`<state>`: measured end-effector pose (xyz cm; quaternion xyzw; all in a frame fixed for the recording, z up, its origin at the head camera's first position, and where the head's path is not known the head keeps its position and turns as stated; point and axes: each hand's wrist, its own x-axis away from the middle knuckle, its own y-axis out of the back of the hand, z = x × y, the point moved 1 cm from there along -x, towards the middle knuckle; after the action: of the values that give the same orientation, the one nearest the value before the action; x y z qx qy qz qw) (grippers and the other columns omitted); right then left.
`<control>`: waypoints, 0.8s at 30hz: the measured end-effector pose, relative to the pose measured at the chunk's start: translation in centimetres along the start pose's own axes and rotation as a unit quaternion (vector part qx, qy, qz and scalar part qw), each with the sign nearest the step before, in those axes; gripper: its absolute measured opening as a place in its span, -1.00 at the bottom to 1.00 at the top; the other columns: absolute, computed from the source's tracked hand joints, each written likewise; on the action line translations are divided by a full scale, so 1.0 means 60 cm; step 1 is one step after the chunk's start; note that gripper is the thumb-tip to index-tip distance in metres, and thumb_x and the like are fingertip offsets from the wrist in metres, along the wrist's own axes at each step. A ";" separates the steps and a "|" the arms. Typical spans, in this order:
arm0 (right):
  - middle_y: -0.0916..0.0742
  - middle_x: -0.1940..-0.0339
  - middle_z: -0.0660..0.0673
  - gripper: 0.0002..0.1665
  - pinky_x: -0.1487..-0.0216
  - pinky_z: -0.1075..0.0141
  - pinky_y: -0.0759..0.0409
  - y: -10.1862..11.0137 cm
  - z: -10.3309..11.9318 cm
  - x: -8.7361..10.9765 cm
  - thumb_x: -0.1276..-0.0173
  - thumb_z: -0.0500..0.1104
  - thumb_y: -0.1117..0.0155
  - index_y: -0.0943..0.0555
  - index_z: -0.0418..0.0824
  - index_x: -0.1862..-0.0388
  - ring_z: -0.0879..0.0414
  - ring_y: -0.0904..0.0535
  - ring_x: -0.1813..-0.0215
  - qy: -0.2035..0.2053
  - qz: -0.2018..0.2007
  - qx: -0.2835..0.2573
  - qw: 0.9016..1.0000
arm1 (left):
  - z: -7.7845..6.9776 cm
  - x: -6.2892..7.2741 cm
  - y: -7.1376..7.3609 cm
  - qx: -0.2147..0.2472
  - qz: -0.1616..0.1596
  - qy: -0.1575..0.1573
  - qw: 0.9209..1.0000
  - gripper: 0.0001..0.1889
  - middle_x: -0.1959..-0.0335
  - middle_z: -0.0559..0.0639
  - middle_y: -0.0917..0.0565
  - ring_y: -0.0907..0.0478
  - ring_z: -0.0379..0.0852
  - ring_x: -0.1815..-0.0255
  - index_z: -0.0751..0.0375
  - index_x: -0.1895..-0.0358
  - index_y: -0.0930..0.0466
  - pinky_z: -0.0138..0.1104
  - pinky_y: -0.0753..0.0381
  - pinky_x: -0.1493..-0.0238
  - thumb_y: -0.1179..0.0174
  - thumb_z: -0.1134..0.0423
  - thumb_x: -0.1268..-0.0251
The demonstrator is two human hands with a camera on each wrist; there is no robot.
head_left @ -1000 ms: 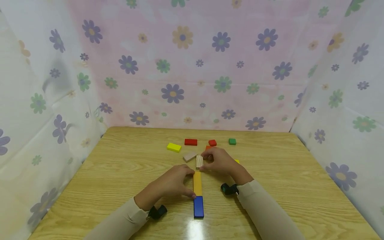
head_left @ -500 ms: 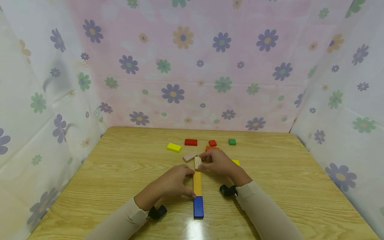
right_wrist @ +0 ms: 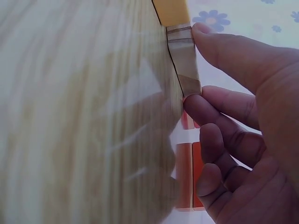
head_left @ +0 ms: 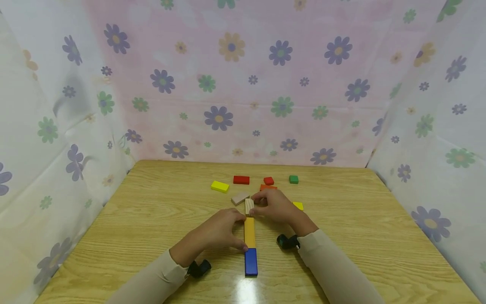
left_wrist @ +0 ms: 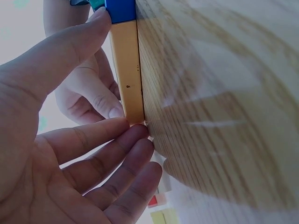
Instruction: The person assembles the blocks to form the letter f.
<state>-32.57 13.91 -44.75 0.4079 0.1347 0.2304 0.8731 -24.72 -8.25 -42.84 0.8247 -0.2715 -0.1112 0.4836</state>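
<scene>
A blue block point(head_left: 251, 262) and a long orange-yellow block point(head_left: 249, 233) lie end to end in a line on the table. My left hand point(head_left: 216, 230) holds the orange-yellow block lengthwise, thumb by its joint with the blue one and index finger at its far end. Beyond that end, my right hand point(head_left: 277, 206) pinches a plain wooden block point(head_left: 248, 206) between thumb and index finger. In the right wrist view, this wooden block point(right_wrist: 183, 60) lines up against the end of the orange-yellow block point(right_wrist: 172, 11). Its other fingers are loosely bent.
Behind the hands lie another plain wooden block point(head_left: 240, 199), a yellow block point(head_left: 220, 186), a red block point(head_left: 241, 180), a small red block point(head_left: 268, 181), an orange block point(head_left: 268, 187) and a green block point(head_left: 294, 179). A second yellow block point(head_left: 298, 206) sits right of my right hand.
My right hand has shifted the plain wooden block slightly left, into line with the orange-yellow block, uncovering more of the orange and right-hand yellow blocks. The left hand has stayed in place.
</scene>
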 end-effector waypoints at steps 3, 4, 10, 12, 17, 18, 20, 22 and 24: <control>-0.77 0.05 0.07 -0.42 -0.07 0.19 -0.70 -0.001 0.001 0.000 -0.26 0.09 -0.57 -0.72 -0.07 -0.22 0.21 -0.66 0.07 -0.004 0.001 -0.003 1.000 | -0.001 0.001 0.001 0.002 0.001 0.003 1.000 -0.11 -0.25 -0.02 -0.65 -0.54 -0.01 -0.32 0.20 -0.33 -0.61 -0.10 -0.52 -0.37 -0.63 -0.19 0.09; -0.77 0.05 0.08 -0.42 -0.06 0.20 -0.70 -0.001 0.001 -0.001 -0.25 0.10 -0.58 -0.72 -0.07 -0.22 0.21 -0.66 0.07 -0.005 0.001 -0.003 1.000 | -0.001 0.001 0.002 0.002 0.002 0.003 1.000 -0.11 -0.25 -0.02 -0.65 -0.54 -0.01 -0.32 0.20 -0.33 -0.61 -0.10 -0.52 -0.37 -0.63 -0.19 0.09; -0.76 0.06 0.10 -0.42 -0.06 0.23 -0.70 -0.003 -0.001 -0.003 -0.24 0.13 -0.58 -0.72 -0.04 -0.20 0.23 -0.66 0.07 -0.009 0.001 -0.001 1.000 | -0.001 0.001 0.002 0.001 0.002 0.005 1.000 -0.12 -0.27 -0.01 -0.64 -0.53 0.00 -0.34 0.19 -0.33 -0.61 -0.09 -0.51 -0.39 -0.63 -0.19 0.08; -0.76 0.06 0.10 -0.42 -0.05 0.23 -0.70 -0.004 -0.001 -0.003 -0.24 0.13 -0.58 -0.73 -0.04 -0.19 0.23 -0.66 0.07 -0.009 0.001 -0.001 1.000 | -0.002 0.001 0.002 0.001 0.002 0.005 1.000 -0.13 -0.27 -0.01 -0.64 -0.53 0.00 -0.34 0.19 -0.32 -0.61 -0.09 -0.50 -0.39 -0.63 -0.19 0.08; -0.76 0.07 0.09 -0.44 -0.05 0.21 -0.69 -0.003 0.000 -0.001 -0.24 0.13 -0.58 -0.73 -0.05 -0.16 0.22 -0.65 0.08 -0.005 0.002 -0.001 1.000 | -0.002 0.001 0.002 0.004 0.001 0.003 1.000 -0.14 -0.25 -0.02 -0.64 -0.54 -0.01 -0.33 0.19 -0.31 -0.62 -0.09 -0.51 -0.38 -0.64 -0.17 0.08; -0.76 0.07 0.09 -0.44 -0.05 0.21 -0.69 -0.003 0.001 -0.001 -0.24 0.14 -0.58 -0.73 -0.05 -0.16 0.22 -0.65 0.08 -0.005 0.003 0.000 1.000 | -0.002 0.001 0.001 0.004 0.001 0.003 1.000 -0.14 -0.25 -0.03 -0.65 -0.54 -0.01 -0.33 0.18 -0.31 -0.62 -0.09 -0.51 -0.38 -0.64 -0.17 0.08; -0.76 0.08 0.09 -0.44 -0.05 0.21 -0.69 -0.003 0.002 0.000 -0.24 0.14 -0.58 -0.73 -0.05 -0.16 0.22 -0.65 0.08 -0.006 0.003 0.000 1.000 | -0.002 0.000 0.001 0.004 0.003 0.003 1.000 -0.14 -0.25 -0.03 -0.64 -0.54 -0.02 -0.33 0.17 -0.32 -0.62 -0.09 -0.51 -0.38 -0.64 -0.17 0.08; -0.76 0.08 0.10 -0.44 -0.05 0.21 -0.69 -0.002 0.003 0.001 -0.24 0.14 -0.58 -0.73 -0.05 -0.16 0.22 -0.65 0.08 -0.008 0.003 0.000 1.000 | -0.001 0.000 0.000 0.006 0.003 0.004 1.000 -0.14 -0.24 -0.04 -0.64 -0.54 -0.02 -0.32 0.17 -0.32 -0.62 -0.10 -0.51 -0.38 -0.64 -0.17 0.08; -0.76 0.08 0.10 -0.44 -0.05 0.21 -0.68 -0.003 0.003 0.001 -0.24 0.14 -0.58 -0.73 -0.05 -0.16 0.22 -0.64 0.09 -0.010 0.004 0.001 1.000 | -0.001 -0.001 -0.001 0.006 0.004 0.005 1.000 -0.14 -0.24 -0.05 -0.64 -0.54 -0.04 -0.32 0.16 -0.32 -0.62 -0.10 -0.51 -0.38 -0.64 -0.17 0.09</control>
<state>-32.39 13.72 -44.76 0.4116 0.1247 0.2294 0.8732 -24.74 -8.18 -42.85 0.8270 -0.2728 -0.1032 0.4807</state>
